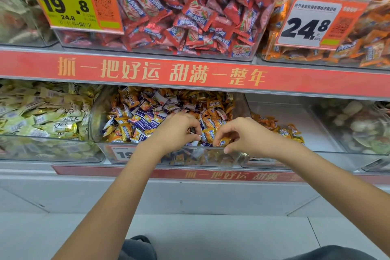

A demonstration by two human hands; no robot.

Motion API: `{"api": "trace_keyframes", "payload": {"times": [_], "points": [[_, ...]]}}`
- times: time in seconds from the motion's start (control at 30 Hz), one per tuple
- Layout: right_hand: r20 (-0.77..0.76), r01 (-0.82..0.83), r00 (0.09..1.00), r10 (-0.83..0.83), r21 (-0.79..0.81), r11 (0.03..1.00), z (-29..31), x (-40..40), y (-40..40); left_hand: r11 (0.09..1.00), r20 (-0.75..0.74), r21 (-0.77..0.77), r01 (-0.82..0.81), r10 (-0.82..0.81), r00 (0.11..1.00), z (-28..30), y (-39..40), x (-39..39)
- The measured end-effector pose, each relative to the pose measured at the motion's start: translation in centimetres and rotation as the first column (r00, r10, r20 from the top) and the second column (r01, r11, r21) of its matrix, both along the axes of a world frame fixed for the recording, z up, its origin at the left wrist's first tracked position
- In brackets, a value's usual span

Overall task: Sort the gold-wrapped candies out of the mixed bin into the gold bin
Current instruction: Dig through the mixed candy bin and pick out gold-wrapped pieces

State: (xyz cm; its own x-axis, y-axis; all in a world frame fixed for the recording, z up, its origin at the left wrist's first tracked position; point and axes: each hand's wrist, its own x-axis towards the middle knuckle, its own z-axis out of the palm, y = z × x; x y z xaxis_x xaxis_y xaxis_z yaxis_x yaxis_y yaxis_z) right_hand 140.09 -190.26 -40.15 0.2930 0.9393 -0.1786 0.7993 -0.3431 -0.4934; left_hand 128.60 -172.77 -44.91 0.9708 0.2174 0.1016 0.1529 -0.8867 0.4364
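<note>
The mixed bin (99, 116) on the lower shelf holds a heap of gold-orange and purple wrapped candies (147, 116). Both hands are over its front edge. My right hand (244, 135) pinches a gold-wrapped candy (224, 142) between thumb and forefinger, just above the bin's front rim. My left hand (179, 131) has its fingers curled into the heap and its thumb closed toward them on a small candy (192, 132) whose wrapper is mostly hidden. The gold bin (299, 116), to the right, holds a small pile of gold-wrapped candies (280, 127).
A bin of pale yellow-green wrapped sweets (42, 116) stands to the left and a bin of mixed round sweets (358, 126) to the far right. The red shelf strip (190, 74) overhangs the lower bins. Above it are bins of red candies (185, 12) and orange candies (369, 34).
</note>
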Motion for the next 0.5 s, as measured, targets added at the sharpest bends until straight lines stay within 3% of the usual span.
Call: {"api": "trace_keyframes", "payload": {"times": [0.23, 0.37, 0.5], "points": [[-0.003, 0.038, 0.999, -0.038, 0.077, 0.996, -0.6, -0.2, -0.7, 0.999, 0.006, 0.047, 0.022, -0.022, 1.000, 0.5, -0.9, -0.1], [0.140, -0.069, 0.986, 0.092, -0.163, 0.984, -0.1, -0.5, -0.2, 0.998, 0.043, 0.031, 0.057, -0.059, 0.997, 0.5, -1.4, 0.1], [0.176, -0.106, 0.966, 0.189, -0.396, 0.912, 1.0, -1.0, 0.9, 0.997, 0.023, 0.052, 0.057, -0.058, 0.998, 0.8, -1.7, -0.1]]}}
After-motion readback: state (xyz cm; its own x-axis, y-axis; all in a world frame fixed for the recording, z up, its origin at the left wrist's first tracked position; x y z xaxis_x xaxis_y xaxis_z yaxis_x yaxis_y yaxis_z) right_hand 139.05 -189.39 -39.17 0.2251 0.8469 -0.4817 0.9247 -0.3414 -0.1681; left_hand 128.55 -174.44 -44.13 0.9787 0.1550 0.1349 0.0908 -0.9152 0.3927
